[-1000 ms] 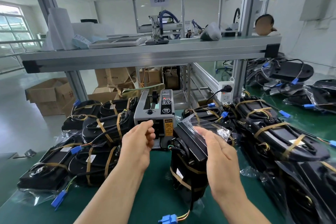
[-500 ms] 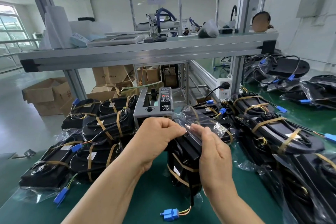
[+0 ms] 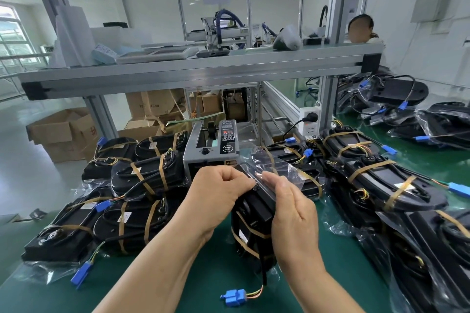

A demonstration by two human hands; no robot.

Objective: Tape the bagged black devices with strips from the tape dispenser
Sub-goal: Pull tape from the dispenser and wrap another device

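Note:
A black device (image 3: 250,231) in a clear plastic bag stands upright on the green table (image 3: 203,274), its blue connector (image 3: 235,297) lying in front. My left hand (image 3: 218,187) and my right hand (image 3: 290,201) meet at the top of the device and pinch the loose clear bag flap (image 3: 273,166). I cannot make out a tape strip between the fingers. The grey tape dispenser (image 3: 212,146) sits just behind my left hand.
Taped bagged devices are piled at the left (image 3: 142,178) and at the right (image 3: 376,178). An aluminium shelf (image 3: 198,68) runs overhead. A power strip (image 3: 309,122) hangs on the post. Cardboard boxes (image 3: 61,129) stand on the floor, and a person (image 3: 361,29) sits beyond.
My left hand came away from the dispenser's outlet and moved right to the top of the bagged device. Both hands have since closed together on the bag flap.

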